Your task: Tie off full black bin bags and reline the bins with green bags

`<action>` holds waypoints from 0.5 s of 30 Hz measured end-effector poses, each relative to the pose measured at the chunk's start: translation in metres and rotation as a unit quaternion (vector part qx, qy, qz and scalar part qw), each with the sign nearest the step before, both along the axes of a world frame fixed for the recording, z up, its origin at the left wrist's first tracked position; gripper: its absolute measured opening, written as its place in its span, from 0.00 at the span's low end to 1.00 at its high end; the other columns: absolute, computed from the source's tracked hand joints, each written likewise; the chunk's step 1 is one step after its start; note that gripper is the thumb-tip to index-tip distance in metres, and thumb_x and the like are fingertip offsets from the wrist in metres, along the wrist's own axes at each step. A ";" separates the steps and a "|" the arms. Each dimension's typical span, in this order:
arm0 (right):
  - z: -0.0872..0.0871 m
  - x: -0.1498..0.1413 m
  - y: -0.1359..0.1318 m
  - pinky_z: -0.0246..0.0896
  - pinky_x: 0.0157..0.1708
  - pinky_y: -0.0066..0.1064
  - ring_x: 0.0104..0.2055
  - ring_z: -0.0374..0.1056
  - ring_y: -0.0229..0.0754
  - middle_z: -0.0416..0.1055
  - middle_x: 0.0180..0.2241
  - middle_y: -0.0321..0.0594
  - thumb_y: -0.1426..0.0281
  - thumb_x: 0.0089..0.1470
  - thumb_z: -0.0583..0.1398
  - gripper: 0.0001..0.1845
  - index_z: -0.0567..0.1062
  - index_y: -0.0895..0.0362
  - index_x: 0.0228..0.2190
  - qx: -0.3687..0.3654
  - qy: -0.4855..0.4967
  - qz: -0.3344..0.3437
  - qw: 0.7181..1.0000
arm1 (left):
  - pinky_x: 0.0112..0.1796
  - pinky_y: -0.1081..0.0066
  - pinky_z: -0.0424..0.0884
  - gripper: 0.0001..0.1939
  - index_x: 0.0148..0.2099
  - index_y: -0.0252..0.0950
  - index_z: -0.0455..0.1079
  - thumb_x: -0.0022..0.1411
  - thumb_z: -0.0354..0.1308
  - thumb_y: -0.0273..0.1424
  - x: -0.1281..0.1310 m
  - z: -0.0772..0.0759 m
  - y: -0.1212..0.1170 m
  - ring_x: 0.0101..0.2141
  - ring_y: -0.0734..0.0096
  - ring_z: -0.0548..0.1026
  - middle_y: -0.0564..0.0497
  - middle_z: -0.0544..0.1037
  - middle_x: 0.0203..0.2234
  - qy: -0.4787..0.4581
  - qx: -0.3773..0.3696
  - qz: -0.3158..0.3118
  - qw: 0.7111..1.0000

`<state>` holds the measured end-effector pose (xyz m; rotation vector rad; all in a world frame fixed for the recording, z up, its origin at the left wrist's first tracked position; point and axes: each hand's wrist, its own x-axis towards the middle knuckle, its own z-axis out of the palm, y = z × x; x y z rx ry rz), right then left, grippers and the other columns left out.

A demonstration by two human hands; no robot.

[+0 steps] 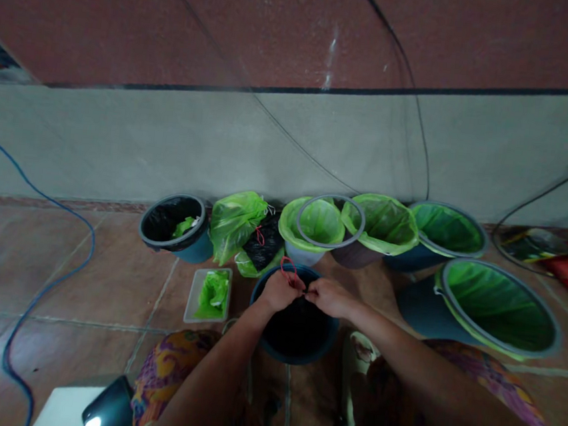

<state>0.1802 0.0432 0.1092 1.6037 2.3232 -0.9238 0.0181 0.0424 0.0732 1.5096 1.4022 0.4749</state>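
A dark blue bin (324, 343) lined with a black bag (297, 328) stands on the tiled floor right in front of me. My left hand (280, 291) and my right hand (329, 296) meet over its far rim, both pinched on a thin red drawstring (289, 267) that loops up from the bag's edge. The fingers of both hands are closed around the string.
Several bins stand along the wall: a black-lined one (175, 226), green-lined ones (313, 226) (445, 232) (498, 307). A tied green bag (235, 222) and a black bag (265, 245) lie between them. A tray of green bags (210, 294) sits left. A blue cable (51, 284) crosses the floor.
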 end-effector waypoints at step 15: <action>-0.009 -0.002 0.006 0.59 0.44 0.28 0.47 0.71 0.43 0.77 0.45 0.45 0.74 0.59 0.52 0.17 0.78 0.57 0.44 0.016 0.052 -0.055 0.997 | 0.40 0.72 0.70 0.15 0.35 0.36 0.75 0.52 0.50 0.16 -0.003 -0.017 -0.001 0.33 0.72 0.75 0.52 0.79 0.31 -0.014 0.194 0.007 0.981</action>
